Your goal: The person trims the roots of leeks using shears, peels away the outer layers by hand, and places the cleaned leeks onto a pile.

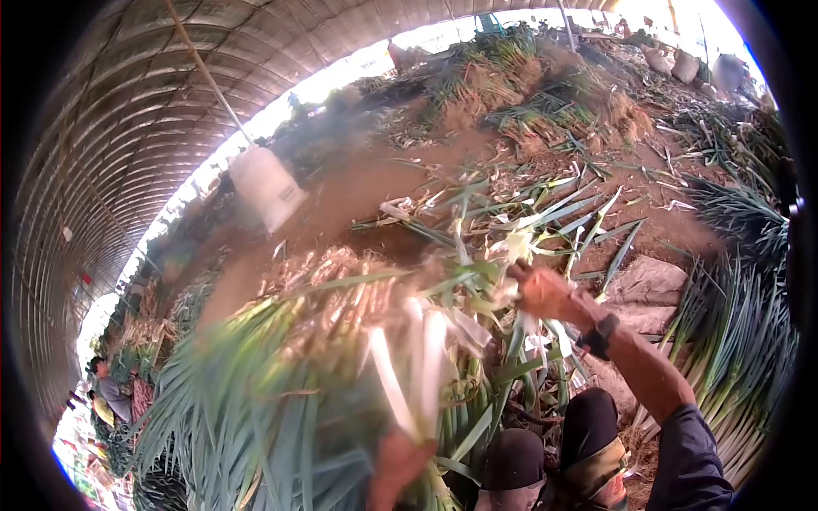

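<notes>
Left hand clamps long white-stalked green onions; right hand grips pale outer leaves. Leaf stripping appears underway. The next move calls for a steady pull.

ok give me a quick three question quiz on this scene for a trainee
1. True or false: the right hand has a wristwatch on its wrist.
2. What does the left hand hold? A) leek stalks B) a knife C) a bucket
3. Fill in: the ground beyond the heap is bare brown ____.
Key: 1 true; 2 A; 3 soil.
</notes>
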